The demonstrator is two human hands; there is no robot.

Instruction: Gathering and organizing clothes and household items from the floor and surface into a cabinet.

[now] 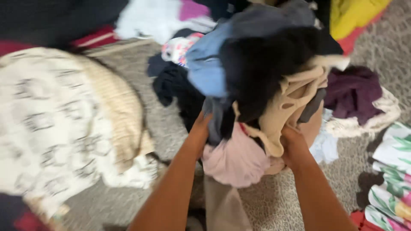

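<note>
Clothes in a heaped bundle [257,98] sit at the centre of the scene, raised between both hands; black, blue, tan and pink garments [235,160] are tangled together, the pink one hanging at the near edge; the left hand [200,128] presses into the bundle's left side, fingers buried in dark fabric, so its grip reads as clutching cloth; the right hand [293,143] is clenched on the tan garment [287,107] at the bundle's right edge. Left of the bundle a strip of grey carpet [141,77] lies open between it and a cream patterned cloth [55,124] spread wide at the left; to the right the room is tighter, a dark purple garment [353,92] lying just beside the bundle and folded leaf-print fabric [394,171] at the near right edge; a yellow cloth [355,15] lies far right; more carpet shows near, between the forearms.
</note>
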